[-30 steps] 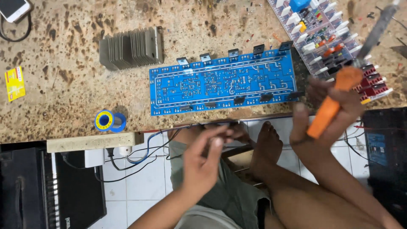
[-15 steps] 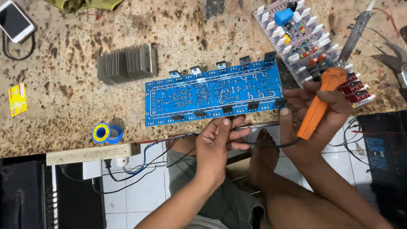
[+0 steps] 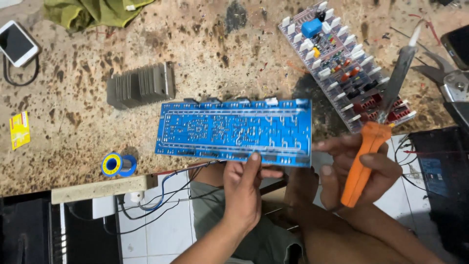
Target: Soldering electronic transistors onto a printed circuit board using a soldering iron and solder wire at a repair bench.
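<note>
Left hand (image 3: 243, 188) pinches near edge of blue circuit board (image 3: 234, 132), solder side up, overhanging workbench (image 3: 73, 142) front edge. Right hand (image 3: 359, 168) closed around orange-handled soldering iron (image 3: 378, 120), fingertips touching board's right corner. Behind: finned heatsink (image 3: 141, 85); populated board (image 3: 347, 66) toward far right corner.

Speckled stone-like desk (image 3: 73, 122), matt, rough. Glossy blue circuit board (image 3: 234, 132). Ribbed grey metal heat sink (image 3: 141, 85). Soldering iron (image 3: 376, 142): smooth orange plastic handle, metal shaft. Crumpled green cloth (image 3: 93, 12), possibly cotton.
</note>
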